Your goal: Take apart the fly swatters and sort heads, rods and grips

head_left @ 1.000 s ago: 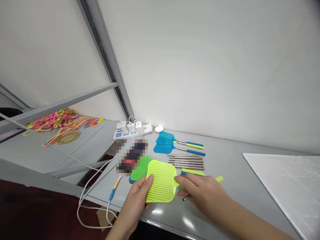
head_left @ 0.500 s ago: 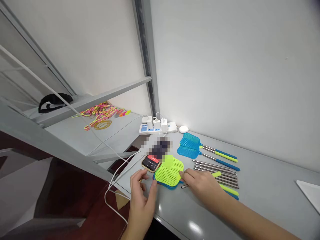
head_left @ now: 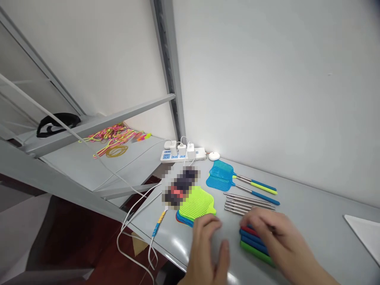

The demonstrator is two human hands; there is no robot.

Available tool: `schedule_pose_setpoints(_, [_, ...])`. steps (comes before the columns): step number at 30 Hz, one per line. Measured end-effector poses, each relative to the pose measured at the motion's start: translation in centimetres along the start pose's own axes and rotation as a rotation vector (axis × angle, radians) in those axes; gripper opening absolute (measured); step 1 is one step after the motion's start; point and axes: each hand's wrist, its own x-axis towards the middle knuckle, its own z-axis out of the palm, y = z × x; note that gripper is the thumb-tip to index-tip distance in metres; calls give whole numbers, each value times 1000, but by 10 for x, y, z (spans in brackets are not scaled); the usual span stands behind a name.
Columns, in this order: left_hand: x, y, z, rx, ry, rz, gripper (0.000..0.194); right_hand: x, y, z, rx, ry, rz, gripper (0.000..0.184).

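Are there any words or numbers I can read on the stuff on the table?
None can be read.
The phone is blurred out.
The power strip has marks too small to read.
The fly swatter heads, the handle grips and the metal rods show no writing.

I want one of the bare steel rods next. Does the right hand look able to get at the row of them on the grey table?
Probably yes: the right hand rests on the coloured handle grips, just short of the steel rods, with nothing lying between.
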Motion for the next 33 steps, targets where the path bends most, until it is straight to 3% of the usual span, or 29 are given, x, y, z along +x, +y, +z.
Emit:
schedule_pose_setpoints(3, [10, 33, 37, -160, -226, 70, 41, -18, -16, -13, 524, 269, 168, 44])
schedule_pose_setpoints(6, [15, 62, 66, -263, -508, -165, 33, -35, -20, -20, 883, 469, 220, 48])
schedule_pose_setpoints(9, [21, 80, 76, -383, -770, -323, 35, -52, -16, -29, 999, 648, 295, 46])
schedule_pose_setpoints(12, [32, 85, 75, -673, -1073, -476, 38, -65, -14, -39, 1058, 789, 402, 45])
schedule_pose_setpoints(16, [41, 80, 75, -1097, -1550, -822, 37, -73, -20, -43, 1121, 858, 417, 41])
schedule_pose_setpoints(19, [43, 74, 75, -1205, -1731, -960, 38, -74, -22, -39, 1140, 861, 400, 39])
schedule_pose_setpoints(20, [44, 73, 75, -1160, -1749, -938, 39, -74, -21, -39, 1140, 865, 391, 39])
schedule_pose_setpoints(22, [47, 73, 75, -879, -1689, -726, 39, -73, -16, -39, 1130, 881, 364, 39])
schedule_pose_setpoints(25, [54, 82, 77, -365, -1384, -331, 36, -71, -5, -48, 1151, 960, 283, 38])
schedule_pose_setpoints(29, [57, 98, 92, 152, -983, -6, 24, -64, 2, -61, 1237, 1189, 124, 34])
schedule_pose_setpoints(31, [54, 101, 106, 336, -884, 86, 23, -59, 3, -63, 1203, 1279, 84, 36])
schedule_pose_setpoints(33, [49, 102, 120, 394, -838, 73, 23, -56, 5, -63, 1178, 1289, 85, 41])
